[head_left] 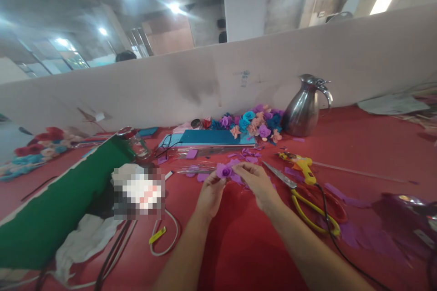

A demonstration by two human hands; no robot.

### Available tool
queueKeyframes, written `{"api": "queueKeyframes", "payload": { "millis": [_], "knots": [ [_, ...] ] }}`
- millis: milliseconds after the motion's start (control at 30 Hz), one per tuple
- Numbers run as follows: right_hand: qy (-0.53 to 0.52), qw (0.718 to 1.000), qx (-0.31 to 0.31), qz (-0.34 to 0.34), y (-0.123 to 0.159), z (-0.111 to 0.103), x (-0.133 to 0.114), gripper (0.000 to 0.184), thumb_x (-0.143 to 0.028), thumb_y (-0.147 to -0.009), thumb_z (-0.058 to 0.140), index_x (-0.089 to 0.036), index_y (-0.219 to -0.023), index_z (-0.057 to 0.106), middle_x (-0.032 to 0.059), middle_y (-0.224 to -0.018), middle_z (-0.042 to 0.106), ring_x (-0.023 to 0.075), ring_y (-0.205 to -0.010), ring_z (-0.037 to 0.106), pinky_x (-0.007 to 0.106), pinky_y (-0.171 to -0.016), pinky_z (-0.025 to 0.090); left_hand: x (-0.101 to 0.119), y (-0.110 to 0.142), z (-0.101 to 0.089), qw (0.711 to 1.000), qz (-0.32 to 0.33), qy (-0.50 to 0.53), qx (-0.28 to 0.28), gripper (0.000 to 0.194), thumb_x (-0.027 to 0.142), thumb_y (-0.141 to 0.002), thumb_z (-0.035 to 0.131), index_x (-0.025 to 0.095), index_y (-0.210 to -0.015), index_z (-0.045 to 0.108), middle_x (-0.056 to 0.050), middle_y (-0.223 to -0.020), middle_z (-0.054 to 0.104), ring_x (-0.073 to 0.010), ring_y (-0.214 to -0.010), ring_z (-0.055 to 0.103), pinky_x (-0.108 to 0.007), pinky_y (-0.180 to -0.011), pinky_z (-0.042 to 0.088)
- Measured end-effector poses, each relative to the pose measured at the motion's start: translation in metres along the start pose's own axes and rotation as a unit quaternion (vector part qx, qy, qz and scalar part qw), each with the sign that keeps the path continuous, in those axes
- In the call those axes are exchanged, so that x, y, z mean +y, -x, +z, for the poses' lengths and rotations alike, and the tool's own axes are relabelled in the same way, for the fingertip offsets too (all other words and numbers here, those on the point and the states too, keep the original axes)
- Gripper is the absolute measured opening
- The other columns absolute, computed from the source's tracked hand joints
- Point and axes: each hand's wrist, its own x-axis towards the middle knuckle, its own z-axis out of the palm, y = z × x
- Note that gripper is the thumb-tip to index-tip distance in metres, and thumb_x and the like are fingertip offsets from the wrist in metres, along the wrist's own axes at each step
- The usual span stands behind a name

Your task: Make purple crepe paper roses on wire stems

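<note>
A purple paper flower [224, 171] with a curled centre is held up over the red table by my left hand [211, 194], its fingers closed around the underside. My right hand [256, 182] pinches at the flower's right edge, where a purple petal shows by the fingertips. Behind and below the flower lie loose purple paper pieces [202, 177] and clear plastic strips. To the right of my right hand rest large scissors [294, 185] with yellow and red handles, blades pointing away. A yellow hot glue gun [305, 167] lies just beyond them, a clear stick behind it.
Finished paper flowers [259, 122] are heaped at the back beside a steel jug [303, 107]. Blue card sheets [218, 137] lie in front. At left stand a green board [68, 200], a glass jar [136, 143], crumpled tissue [85, 241] and cables. A pale partition [164, 86] borders the table.
</note>
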Motion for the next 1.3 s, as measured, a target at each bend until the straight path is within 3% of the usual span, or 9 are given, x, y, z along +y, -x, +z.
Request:
{"api": "queueKeyframes", "payload": {
  "millis": [200, 400, 567, 767, 1133, 1300],
  "knots": [
    [-0.04, 0.999, -0.013, 0.028, 0.0, 0.0, 0.004, 0.03, -0.046, -0.067, 0.07, -0.017, -0.063, 0.062, -0.0076, -0.048, 0.037, 0.0075, -0.048, 0.025, 0.025, -0.049, 0.018, 0.0, -0.001, -0.001, 1.0, 0.007, 0.026, -0.006, 0.017, 0.021, -0.064, 0.08, 0.019, -0.078, 0.07, -0.003, -0.084, 0.072, -0.0195, -0.089, 0.063, -0.037, -0.091, 0.042],
    [-0.073, 0.997, -0.017, 0.018, 0.0, 0.001, 0.009, 0.035, -0.047, -0.071, 0.068, -0.019, -0.057, 0.052, -0.0085, -0.048, 0.033, 0.008, -0.048, 0.025, 0.025, -0.05, 0.02, 0.0, 0.0, -0.004, 0.999, 0.01, 0.047, -0.004, 0.019, 0.022, -0.062, 0.082, 0.02, -0.077, 0.07, 0.001, -0.078, 0.07, -0.0151, -0.081, 0.062, -0.033, -0.089, 0.042],
    [-0.016, 0.998, -0.06, 0.028, 0.004, 0.006, 0.004, 0.021, -0.039, -0.068, 0.069, -0.019, -0.065, 0.063, -0.0065, -0.054, 0.045, 0.0082, -0.05, 0.03, 0.025, -0.052, 0.023, -0.003, -0.002, -0.007, 0.999, 0.019, 0.045, -0.008, 0.019, 0.021, -0.066, 0.079, 0.02, -0.082, 0.07, -0.002, -0.087, 0.071, -0.0171, -0.089, 0.062, -0.034, -0.091, 0.041],
    [0.001, 0.999, -0.037, 0.015, 0.005, 0.008, 0.006, 0.019, -0.037, -0.068, 0.067, -0.019, -0.067, 0.064, -0.0044, -0.059, 0.053, 0.0106, -0.057, 0.043, 0.025, -0.056, 0.031, -0.006, -0.003, -0.012, 0.999, 0.013, 0.031, -0.005, 0.024, 0.022, -0.067, 0.077, 0.021, -0.09, 0.071, -0.002, -0.089, 0.071, -0.0165, -0.088, 0.061, -0.033, -0.091, 0.041],
    [0.028, 0.999, -0.03, 0.0, 0.007, 0.009, 0.011, 0.016, -0.034, -0.068, 0.065, -0.019, -0.069, 0.065, -0.0014, -0.067, 0.062, 0.0135, -0.066, 0.053, 0.026, -0.064, 0.039, -0.004, -0.002, -0.006, 0.999, 0.021, 0.025, 0.009, 0.022, 0.02, -0.063, 0.079, 0.02, -0.083, 0.07, -0.001, -0.084, 0.069, -0.0164, -0.085, 0.06, -0.033, -0.089, 0.041],
    [0.022, 1.0, 0.005, -0.014, 0.003, 0.001, 0.004, 0.015, -0.034, -0.066, 0.064, -0.02, -0.065, 0.063, -0.0036, -0.056, 0.052, 0.0125, -0.058, 0.046, 0.026, -0.059, 0.036, -0.003, -0.001, -0.007, 0.999, 0.007, 0.043, -0.001, 0.02, 0.024, -0.065, 0.08, 0.019, -0.082, 0.07, -0.001, -0.081, 0.067, -0.0127, -0.078, 0.057, -0.028, -0.082, 0.04]
  ]
}}
